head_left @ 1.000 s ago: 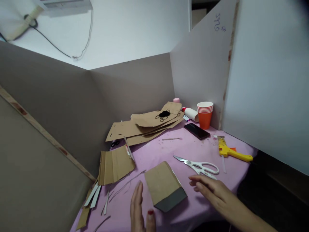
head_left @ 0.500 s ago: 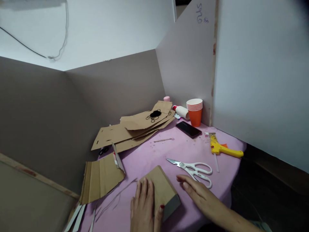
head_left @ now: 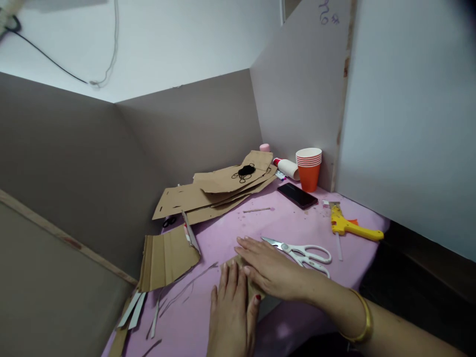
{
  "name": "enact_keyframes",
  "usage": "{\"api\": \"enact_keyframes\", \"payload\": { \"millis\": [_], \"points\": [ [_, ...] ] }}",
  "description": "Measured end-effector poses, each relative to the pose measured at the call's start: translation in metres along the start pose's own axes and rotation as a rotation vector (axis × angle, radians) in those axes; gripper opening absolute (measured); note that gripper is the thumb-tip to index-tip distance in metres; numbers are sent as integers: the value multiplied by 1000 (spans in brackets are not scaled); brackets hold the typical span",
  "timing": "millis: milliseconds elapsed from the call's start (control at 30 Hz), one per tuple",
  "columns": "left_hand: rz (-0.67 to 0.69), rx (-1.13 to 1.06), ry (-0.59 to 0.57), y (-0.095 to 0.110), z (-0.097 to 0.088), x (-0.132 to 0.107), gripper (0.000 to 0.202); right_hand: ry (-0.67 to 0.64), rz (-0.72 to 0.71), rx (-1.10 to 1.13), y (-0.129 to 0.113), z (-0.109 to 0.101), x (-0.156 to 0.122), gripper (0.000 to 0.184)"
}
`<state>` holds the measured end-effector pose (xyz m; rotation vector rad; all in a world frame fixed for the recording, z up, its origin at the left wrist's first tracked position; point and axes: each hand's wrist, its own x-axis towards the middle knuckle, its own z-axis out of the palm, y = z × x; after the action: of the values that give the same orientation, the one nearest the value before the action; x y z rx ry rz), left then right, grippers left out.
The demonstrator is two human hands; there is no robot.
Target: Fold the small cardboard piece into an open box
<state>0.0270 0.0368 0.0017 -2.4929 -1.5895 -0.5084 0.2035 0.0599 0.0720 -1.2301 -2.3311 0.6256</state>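
Observation:
Both my hands lie flat on a small folded cardboard piece (head_left: 254, 289) near the front of the pink-covered table (head_left: 282, 223). My left hand (head_left: 232, 312) rests on its left part with fingers stretched out together. Crossing over from the right, my right hand (head_left: 269, 267) covers the top of the piece, fingers spread flat, a gold bangle on the wrist. Only a sliver of cardboard shows between them. White-handled scissors (head_left: 303, 253) lie just right of my right hand.
A yellow glue gun (head_left: 351, 227), a black phone (head_left: 297, 195), stacked orange paper cups (head_left: 308, 168) and a glue bottle (head_left: 287, 167) sit at the back right. Flat cardboard sheets (head_left: 215, 191) pile at the back; a ridged cardboard scrap (head_left: 167, 258) and strips lie left. Partition walls enclose the table.
My right hand moved left from beside the scissors onto the cardboard piece. My left hand slid further onto it, so the piece is now almost wholly covered.

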Motion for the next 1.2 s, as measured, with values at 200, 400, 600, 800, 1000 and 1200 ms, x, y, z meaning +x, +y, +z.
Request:
{"api": "enact_keyframes", "payload": {
  "millis": [200,400,600,800,1000,1200],
  "points": [
    [-169,-562,-28,2,-13,-4,51,-68,21,-18,5,11,1,52],
    [-501,-1036,-7,-7,-21,4,72,-107,55,-34,1,10,1,54],
    [-555,-1286,15,-12,11,5,87,-95,48,-71,5,16,3,53],
    [-535,-1286,-31,-4,8,1,81,-65,31,-104,8,18,1,51],
    [-537,-1289,-42,-2,3,4,72,-47,38,-82,6,18,2,51],
    [-543,-1284,-52,-6,8,5,75,19,9,31,7,16,2,49]
  ]
}}
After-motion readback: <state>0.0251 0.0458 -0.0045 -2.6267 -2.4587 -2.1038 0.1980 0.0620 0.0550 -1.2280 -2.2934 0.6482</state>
